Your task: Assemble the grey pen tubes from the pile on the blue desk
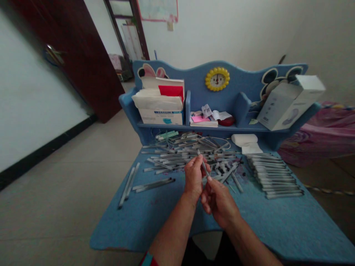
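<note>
Both hands grip one slim grey pen above the front middle of the desk. My left hand is closed round its upper part, and the pale tip sticks out past the thumb. Closer to me, my right hand pinches the lower end between thumb and fingers. Behind the hands spreads a loose pile of similar pens. Small black and white pen parts lie just beyond my right hand. A neat row of pens is stacked on the right of the desk.
A few pens lie apart on the left of the blue desk. At the back are a white paper roll and a shelf carrying a mask box, papers and a tilted white box. A yellow clock hangs above.
</note>
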The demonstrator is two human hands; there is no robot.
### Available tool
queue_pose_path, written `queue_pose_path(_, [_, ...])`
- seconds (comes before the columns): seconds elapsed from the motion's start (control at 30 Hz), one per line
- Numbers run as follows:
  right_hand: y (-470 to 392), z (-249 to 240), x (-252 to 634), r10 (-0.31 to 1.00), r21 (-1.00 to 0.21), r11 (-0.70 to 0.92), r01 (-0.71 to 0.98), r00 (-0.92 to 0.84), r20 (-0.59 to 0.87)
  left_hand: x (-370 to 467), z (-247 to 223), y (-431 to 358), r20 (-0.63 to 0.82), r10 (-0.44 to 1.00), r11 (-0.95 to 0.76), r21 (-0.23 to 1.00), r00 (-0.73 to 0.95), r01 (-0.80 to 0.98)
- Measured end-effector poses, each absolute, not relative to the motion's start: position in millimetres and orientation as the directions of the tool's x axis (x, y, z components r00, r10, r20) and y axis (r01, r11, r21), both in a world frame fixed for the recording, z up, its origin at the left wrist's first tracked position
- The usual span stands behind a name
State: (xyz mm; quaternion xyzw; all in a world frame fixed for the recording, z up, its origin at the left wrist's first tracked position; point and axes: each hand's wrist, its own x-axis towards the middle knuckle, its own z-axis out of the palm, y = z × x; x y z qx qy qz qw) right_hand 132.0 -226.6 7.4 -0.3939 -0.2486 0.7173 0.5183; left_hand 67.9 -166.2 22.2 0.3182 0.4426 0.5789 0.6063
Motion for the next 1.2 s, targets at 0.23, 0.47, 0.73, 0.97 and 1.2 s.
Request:
queue_pose_path(0.23, [-267.4, 1.7, 99.6, 0.911, -0.859, -0.396, -0.326, -0.256, -0.323, 14.2, 40.5, -138.4, -0.15, 0.859, -0.114, 0.876, -0.49, -0.468])
queue_pose_path(0.47, [-244.3, 0.8, 142.6, 0.996, -0.898, 0.091, 0.429, -0.061, 0.072, -7.8, 50.3, -134.6, -0.08, 0.961, -0.044, 0.901, -0.264, -0.432])
queue_pose_path(0.73, [-166.0, -1.9, 192.0, 0.985, -0.457, 0.072, 0.887, 0.008, 0.171, 3.5, 16.0, -139.7, -0.188, 0.934, 0.257, 0.945, 0.303, -0.205])
queue_pose_path(0.97, [-177.8, 18.9, 192.4, 0.999, -0.859, 0.044, 0.511, -0.017, 0.041, 8.6, 13.1, -145.8, -0.19, 0.797, 0.235, 0.972, 0.573, -0.004])
queue_pose_path(1.2, [-188.8, 20.5, 195.4, 0.972, -0.907, -0.107, 0.408, -0.151, -0.182, 12.7, 6.6, -157.5, -0.264, 0.669, 0.271, 0.957, 0.695, 0.102])
